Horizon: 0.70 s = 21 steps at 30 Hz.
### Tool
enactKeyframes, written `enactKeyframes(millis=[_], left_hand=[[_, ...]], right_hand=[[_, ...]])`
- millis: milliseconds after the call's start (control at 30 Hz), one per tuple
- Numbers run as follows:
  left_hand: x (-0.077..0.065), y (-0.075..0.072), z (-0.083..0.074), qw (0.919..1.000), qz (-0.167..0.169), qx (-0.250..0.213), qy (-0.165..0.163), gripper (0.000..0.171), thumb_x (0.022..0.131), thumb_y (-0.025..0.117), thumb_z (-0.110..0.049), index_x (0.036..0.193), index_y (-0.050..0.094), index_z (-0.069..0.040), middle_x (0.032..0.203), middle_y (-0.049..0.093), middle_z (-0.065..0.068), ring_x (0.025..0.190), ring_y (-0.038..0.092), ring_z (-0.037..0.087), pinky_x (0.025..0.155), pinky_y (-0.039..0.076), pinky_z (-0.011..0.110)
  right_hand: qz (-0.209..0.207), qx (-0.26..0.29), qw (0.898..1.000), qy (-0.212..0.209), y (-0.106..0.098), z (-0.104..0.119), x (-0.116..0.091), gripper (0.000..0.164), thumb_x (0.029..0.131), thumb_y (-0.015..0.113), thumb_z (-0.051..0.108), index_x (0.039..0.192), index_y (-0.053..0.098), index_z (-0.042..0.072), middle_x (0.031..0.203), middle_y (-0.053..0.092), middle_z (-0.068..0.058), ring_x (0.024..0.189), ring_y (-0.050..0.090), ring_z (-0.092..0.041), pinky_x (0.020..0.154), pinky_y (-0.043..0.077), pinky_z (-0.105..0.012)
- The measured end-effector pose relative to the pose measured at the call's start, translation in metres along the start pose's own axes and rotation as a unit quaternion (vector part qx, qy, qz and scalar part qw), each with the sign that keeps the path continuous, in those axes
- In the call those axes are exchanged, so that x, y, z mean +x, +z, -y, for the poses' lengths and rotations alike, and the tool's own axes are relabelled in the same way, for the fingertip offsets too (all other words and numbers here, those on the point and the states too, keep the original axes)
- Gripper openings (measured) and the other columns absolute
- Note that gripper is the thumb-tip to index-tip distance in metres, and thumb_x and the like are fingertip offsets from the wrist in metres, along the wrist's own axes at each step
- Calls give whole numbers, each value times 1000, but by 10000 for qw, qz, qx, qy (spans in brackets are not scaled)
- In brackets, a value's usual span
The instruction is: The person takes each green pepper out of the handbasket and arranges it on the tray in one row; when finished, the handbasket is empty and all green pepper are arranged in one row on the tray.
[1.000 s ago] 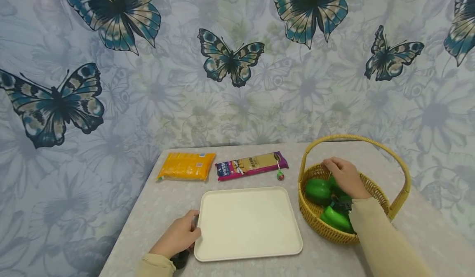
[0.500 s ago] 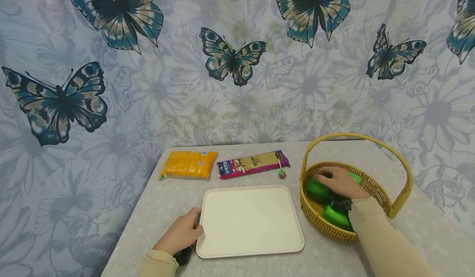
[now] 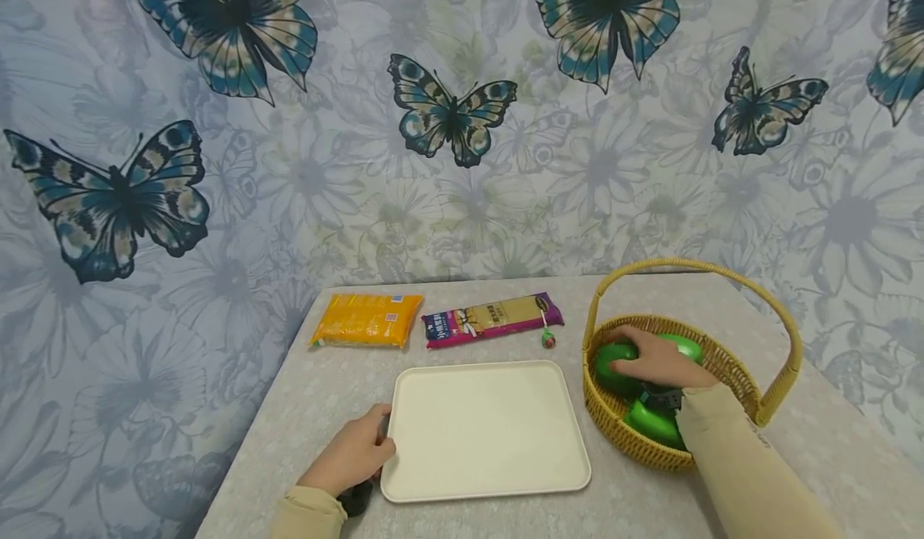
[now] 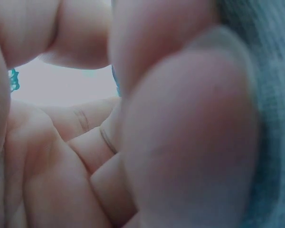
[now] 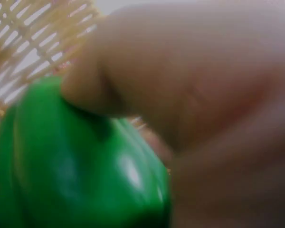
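The green pepper (image 3: 610, 367), in the basket (image 3: 635, 447) at frame right, lies beneath the nearer right hand (image 3: 658, 361), which grips it; its long axis is covered. Left hand (image 3: 350, 452), at the tray's (image 3: 487, 431) left edge: grip, I can't tell.

On my head feed: long beige sleeves. Left sleeve (image 3: 310, 513) wrinkles near the cuff, right sleeve (image 3: 751, 471) runs mostly smooth. Black wrist unit (image 3: 660, 397) sits on the right wrist; dark rounded block (image 3: 356, 499) shows below the left. I get bare, blurry fingers (image 4: 190, 137), one nail visible.
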<state>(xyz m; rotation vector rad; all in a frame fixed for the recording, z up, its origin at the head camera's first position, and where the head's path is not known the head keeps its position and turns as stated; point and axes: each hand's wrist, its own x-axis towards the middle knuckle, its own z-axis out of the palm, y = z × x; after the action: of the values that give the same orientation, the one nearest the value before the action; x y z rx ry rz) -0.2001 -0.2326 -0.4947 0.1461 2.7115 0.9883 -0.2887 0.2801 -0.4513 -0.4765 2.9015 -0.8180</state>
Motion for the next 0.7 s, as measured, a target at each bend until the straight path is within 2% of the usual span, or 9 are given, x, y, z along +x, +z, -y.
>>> enactKeyframes(millis=[167,267,533,700], left_hand=[[0,0,0,10000,-13,16,-62,59,94,60,-12,149,44,2,81,62,3,61,59,19,55,49,35],[0,0,0,10000,-12,37,-66,60,94,60,-13,149,43,2,81,62,3,61,60,19,55,49,35],[0,1,0,10000,-12,2,-71,58,94,60,-13,148,44,2,81,63,3,61,60,19,55,49,35],[0,1,0,10000,-16,-15,-58,57,93,60,-12,147,45,1,81,63,4,62,60,19,55,50,35]], right_hand=[[-212,237,9995,80,1,0,3,66,91,70,58,130,51,8,136,59,-23,119,62,-41,92,52,-54],[-304,207,9993,-11,2,-2,3,64,90,71,58,127,54,8,132,62,-21,116,63,-39,91,53,-53],[-586,124,9972,-443,5,-2,3,62,90,74,52,134,67,10,135,65,-19,125,59,-44,98,49,-59],[-652,102,9964,-530,6,-3,4,62,90,74,50,135,68,9,138,64,-20,128,57,-46,101,47,-60]])
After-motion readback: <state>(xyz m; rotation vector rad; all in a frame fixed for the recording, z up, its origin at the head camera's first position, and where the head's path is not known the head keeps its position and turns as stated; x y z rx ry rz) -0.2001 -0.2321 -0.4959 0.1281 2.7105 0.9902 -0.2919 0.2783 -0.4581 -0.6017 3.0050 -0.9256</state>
